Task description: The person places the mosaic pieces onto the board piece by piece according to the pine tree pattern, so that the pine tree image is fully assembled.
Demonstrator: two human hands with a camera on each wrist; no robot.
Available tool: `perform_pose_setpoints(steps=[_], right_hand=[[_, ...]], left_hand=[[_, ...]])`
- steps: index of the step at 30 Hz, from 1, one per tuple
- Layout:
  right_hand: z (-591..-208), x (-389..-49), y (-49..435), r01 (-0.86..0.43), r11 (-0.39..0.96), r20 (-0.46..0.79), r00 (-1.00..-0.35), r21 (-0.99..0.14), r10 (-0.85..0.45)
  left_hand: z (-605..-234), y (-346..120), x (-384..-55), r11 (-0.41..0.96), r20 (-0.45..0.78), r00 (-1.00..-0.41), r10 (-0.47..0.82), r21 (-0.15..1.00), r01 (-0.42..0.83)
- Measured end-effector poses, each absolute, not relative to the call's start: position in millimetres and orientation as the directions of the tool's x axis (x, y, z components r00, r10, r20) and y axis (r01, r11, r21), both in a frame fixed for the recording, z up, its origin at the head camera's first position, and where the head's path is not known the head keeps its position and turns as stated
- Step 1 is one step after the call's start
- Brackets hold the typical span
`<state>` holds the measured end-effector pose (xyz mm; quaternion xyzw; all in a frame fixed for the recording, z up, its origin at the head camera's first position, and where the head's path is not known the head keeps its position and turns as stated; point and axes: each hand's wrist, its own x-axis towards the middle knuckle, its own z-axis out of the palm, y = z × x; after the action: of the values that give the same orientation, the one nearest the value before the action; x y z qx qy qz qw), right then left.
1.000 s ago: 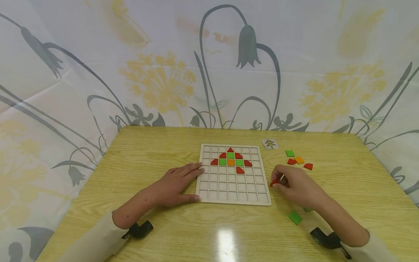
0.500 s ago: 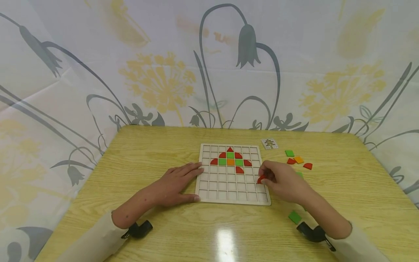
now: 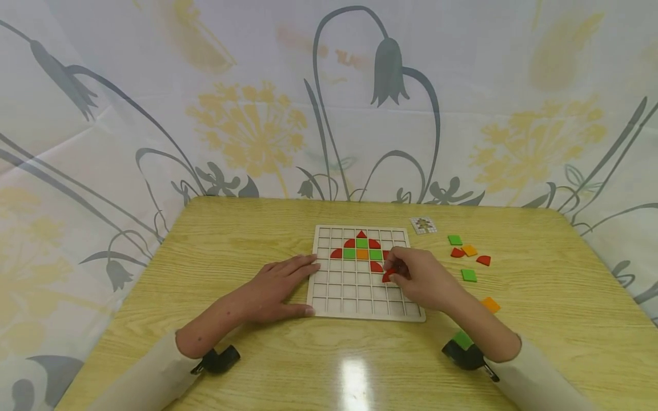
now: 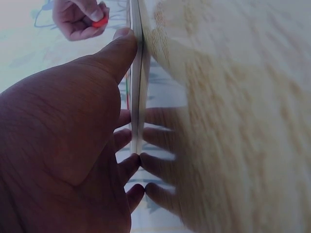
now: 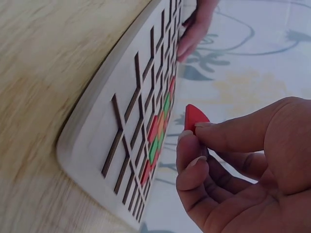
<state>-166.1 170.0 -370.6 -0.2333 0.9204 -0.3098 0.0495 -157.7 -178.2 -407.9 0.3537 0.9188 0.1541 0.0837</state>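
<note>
A pale wooden grid board [image 3: 341, 305] lies on the table, with red, green and orange tiles set in its upper cells. My right hand [image 3: 426, 279] is over the board's right side, pinching a red quarter-round tile [image 5: 195, 116] between thumb and fingertips. In the head view this tile is just below and right of another red quarter-round tile [image 3: 376, 266] in the grid. My left hand [image 3: 272, 290] rests at the board's left edge, fingers extended, thumb and fingertips touching the rim, as the left wrist view shows.
Right of the board lie loose green tiles [image 3: 469, 275], orange tiles [image 3: 469, 250] and red quarter-round tiles [image 3: 484, 260]. A small pattern card [image 3: 424, 225] sits beyond the board's far right corner. Behind the table hangs a flower-printed cloth [image 3: 247, 114].
My right hand has moved left from beside the board to over its right columns, carrying the red quarter-round tile. The left hand stays at the board's edge.
</note>
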Motion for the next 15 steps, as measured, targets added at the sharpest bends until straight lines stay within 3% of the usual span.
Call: perform_pose_setpoints(steps=[15], right_hand=[[-372,-182,142,-0.399,0.683,0.057,-0.884,-0.612,-0.465]], left_hand=[[-408,-178,-158,0.708,-0.05,-0.74,0.67,0.344,0.617]])
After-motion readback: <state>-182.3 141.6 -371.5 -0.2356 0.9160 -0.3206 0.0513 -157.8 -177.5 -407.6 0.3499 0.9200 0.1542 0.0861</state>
